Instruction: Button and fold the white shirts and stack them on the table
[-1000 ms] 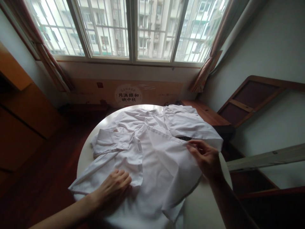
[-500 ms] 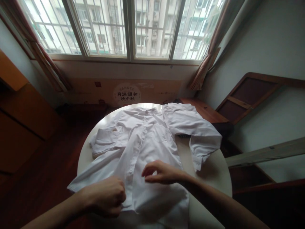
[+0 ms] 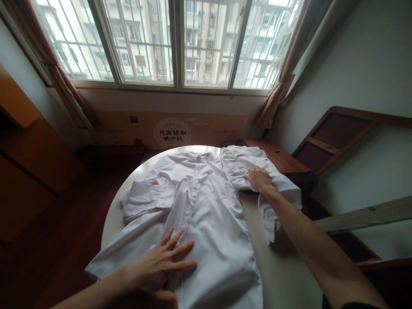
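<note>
A white button-up shirt [image 3: 212, 214] lies spread front side up on a round white table [image 3: 277, 266], collar toward the window. Over its lower front, by the button strip, my left hand [image 3: 161, 262] rests with fingers spread. My right hand [image 3: 259, 178] lies on the upper part of the right-side sleeve, fingers resting on the cloth. That sleeve bends at the table's right edge, its cuff [image 3: 270, 234] pointing back toward me. The left-side sleeve [image 3: 149, 199] is folded inward across the body. The hem runs out of view at the bottom.
Beyond the table stand a low printed panel [image 3: 128, 128] and a barred window [image 3: 206, 47] with tied curtains [image 3: 273, 103]. A wooden bench [image 3: 273, 154] and a pale rail [image 3: 363, 212] are at the right. Wooden cabinets [image 3: 28, 159] stand at the left.
My left hand has opened from a closed shape and lies flat on the shirt front. My right hand has moved from above the shirt's middle forward and right onto the sleeve.
</note>
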### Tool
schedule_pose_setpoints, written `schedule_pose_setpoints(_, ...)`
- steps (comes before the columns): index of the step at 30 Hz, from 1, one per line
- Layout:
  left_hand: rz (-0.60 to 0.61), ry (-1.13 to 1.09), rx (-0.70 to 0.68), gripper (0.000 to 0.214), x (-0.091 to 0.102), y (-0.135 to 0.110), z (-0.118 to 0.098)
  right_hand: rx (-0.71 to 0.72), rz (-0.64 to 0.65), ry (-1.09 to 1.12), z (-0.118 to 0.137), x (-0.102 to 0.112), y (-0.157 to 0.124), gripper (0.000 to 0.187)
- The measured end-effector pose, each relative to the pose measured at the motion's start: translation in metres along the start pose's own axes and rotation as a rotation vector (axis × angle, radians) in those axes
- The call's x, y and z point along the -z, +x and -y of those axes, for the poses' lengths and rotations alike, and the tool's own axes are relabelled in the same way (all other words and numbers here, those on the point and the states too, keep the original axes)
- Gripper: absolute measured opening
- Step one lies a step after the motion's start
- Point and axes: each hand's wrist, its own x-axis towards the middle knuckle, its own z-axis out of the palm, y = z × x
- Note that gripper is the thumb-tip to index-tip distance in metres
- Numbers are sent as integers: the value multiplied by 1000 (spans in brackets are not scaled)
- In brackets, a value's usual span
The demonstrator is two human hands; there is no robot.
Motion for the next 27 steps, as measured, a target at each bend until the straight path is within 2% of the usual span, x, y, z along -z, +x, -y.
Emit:
schedule_pose_setpoints(2,-9,-2,3,80,-4,-2,-2,26,18,-21,0,-4,8,26)
schedule_pose_setpoints(4,1,-14,1,80,-4,-4,-4,27,-17,-39,2,0,10,32)
schedule_pose_setpoints(9,31,-83,81,72,-11,7,-9,-63,-311,-117,4,34,28,39)
schedule_pose_setpoints(11,15,-135,112,72,-12,20,-16,-43,-367,-132,0,47,43,41)
schedule_pose_setpoints(13,25,-213,118,73,-6,33,-26,1,-332,-126,-5,54,60,40)
schedule_pose_setpoints(16,89,-352,92,70,19,49,-30,-19,-156,-117,3,53,71,33)
schedule_pose_setpoints(18,41,-378,97,64,38,57,-16,-32,-123,-77,26,48,62,30)
schedule_pose_setpoints(19,-31,-333,124,60,46,61,-4,-11,-139,-32,44,45,52,30)
schedule_pose_setpoints(21,-203,-131,233,61,53,67,27,119,-147,105,86,36,25,31)
schedule_pose_setpoints(22,-260,-8,302,65,53,70,43,173,-78,175,108,30,9,35)
schedule_pose_setpoints(24,-283,174,418,73,46,72,71,272,85,256,147,17,-22,46)
schedule_pose_setpoints(25,-271,222,450,75,40,71,81,299,124,263,160,11,-34,46)
schedule_pose_setpoints(27,-288,269,461,75,30,67,93,315,149,265,174,-2,-50,35)
